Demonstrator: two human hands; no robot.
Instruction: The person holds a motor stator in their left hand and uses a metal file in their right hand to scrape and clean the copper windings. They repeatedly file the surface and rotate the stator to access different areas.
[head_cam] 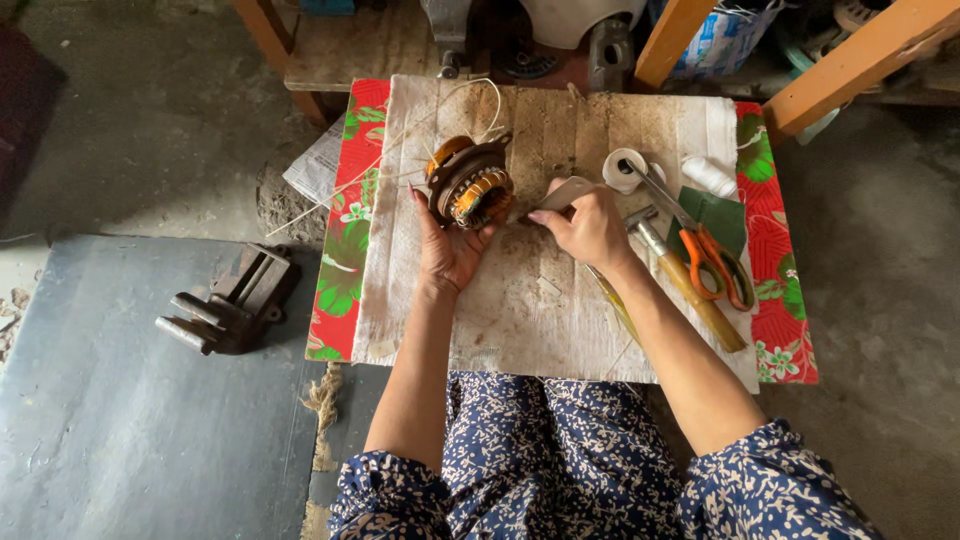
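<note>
Holding one round motor stator [470, 183] from below, the left hand [448, 245] has its grip clamped on this part, with the fingers curled up around the rusty metal ring. The stator sits just above the far middle of the table [520, 320], which is covered by one pale, dirty cloth [400, 300]. Its open face with the orange-brown copper windings is turned to the right and a little to the near side, so its axis lies almost level and slightly tilted. Several thin pale strips [400, 150] stick out from it to the left and to the far side.

The right hand [590, 228] is just right of the stator. Its grip is closed on one flat grey piece [563, 192], whose long axis runs from the hand toward the far left, pointing at the stator. I cannot tell if the tip touches the windings.

To the right of this hand lie one hammer [690, 285] with a wooden handle, one pair of scissors [710, 255] with orange handles, one roll of white tape [625, 170], one white spool [708, 175] and one green sheet [720, 215]. One dark metal vise [232, 302] lies on the floor, well apart to the left.
</note>
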